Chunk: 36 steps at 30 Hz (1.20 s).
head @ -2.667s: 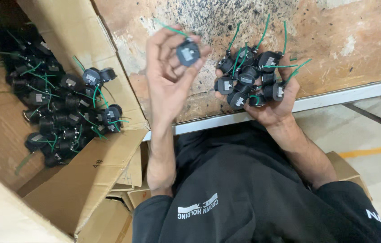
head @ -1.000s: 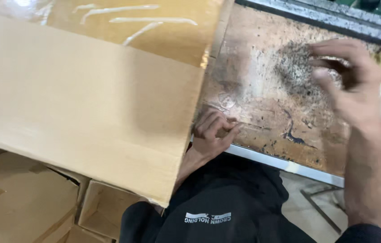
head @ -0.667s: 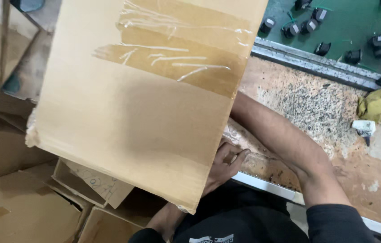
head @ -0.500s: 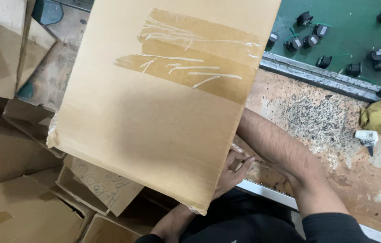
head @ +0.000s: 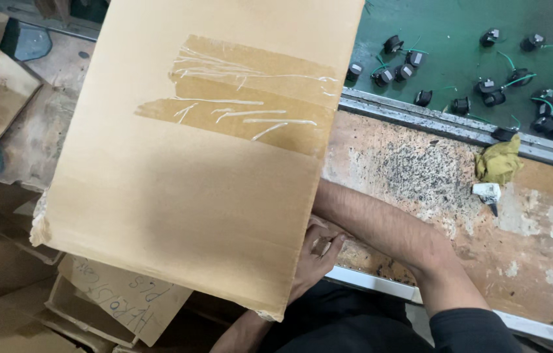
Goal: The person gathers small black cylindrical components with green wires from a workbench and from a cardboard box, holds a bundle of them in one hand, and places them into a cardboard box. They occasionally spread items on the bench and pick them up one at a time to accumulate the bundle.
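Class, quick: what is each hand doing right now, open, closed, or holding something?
Left hand: fingers curled at the edge of the cardboard box, apparently gripping it.
Right hand: hidden behind the box; cannot be told.

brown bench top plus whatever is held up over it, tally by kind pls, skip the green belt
cardboard box, lifted, left hand at its lower edge: 1
yellow rag: 1
small white piece beside the rag: 1
total: 3
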Available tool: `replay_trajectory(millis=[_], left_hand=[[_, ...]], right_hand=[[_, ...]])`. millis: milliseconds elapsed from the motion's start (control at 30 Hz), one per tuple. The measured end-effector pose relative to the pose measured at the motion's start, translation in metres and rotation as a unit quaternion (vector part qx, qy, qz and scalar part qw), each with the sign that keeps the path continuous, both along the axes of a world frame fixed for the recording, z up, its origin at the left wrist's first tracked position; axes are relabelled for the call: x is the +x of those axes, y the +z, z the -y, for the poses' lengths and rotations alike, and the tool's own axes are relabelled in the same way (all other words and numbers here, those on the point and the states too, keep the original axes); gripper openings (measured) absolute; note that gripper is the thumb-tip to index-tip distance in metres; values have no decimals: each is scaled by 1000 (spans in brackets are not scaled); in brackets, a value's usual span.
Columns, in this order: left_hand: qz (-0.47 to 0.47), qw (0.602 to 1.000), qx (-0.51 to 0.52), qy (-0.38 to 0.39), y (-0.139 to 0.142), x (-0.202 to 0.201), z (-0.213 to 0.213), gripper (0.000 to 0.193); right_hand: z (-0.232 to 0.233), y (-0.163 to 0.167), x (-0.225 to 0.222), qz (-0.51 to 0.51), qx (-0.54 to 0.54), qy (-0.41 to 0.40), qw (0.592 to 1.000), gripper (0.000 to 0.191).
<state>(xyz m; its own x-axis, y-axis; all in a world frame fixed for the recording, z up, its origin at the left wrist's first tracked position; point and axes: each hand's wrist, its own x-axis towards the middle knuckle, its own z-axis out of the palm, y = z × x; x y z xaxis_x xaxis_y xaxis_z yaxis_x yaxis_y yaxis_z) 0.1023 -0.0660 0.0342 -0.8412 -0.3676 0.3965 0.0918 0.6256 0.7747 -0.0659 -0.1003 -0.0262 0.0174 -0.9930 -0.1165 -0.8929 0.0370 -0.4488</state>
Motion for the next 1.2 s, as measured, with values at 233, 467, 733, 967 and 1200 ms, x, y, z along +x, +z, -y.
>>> replay_trajectory(millis=[233, 467, 733, 967, 1200], left_hand=[[-34, 997, 73, 16, -64, -14, -31, 17], [-81, 996, 18, -8, -79, -10, -30, 21], [-99, 989, 28, -107, -47, 6, -39, 26], [-92, 983, -54, -151, -59, 38, -38, 25], [-61, 981, -102, -152, -66, 44, -36, 27]], right_hand=[[-6, 12, 13, -77, -103, -31, 991, 51], [-11, 18, 25, -211, -191, -110, 952, 67], [-57, 30, 28, -53, -51, -89, 993, 77], [-95, 33, 58, -111, -169, -91, 975, 60], [-149, 25, 52, -107, -181, -122, 970, 25]])
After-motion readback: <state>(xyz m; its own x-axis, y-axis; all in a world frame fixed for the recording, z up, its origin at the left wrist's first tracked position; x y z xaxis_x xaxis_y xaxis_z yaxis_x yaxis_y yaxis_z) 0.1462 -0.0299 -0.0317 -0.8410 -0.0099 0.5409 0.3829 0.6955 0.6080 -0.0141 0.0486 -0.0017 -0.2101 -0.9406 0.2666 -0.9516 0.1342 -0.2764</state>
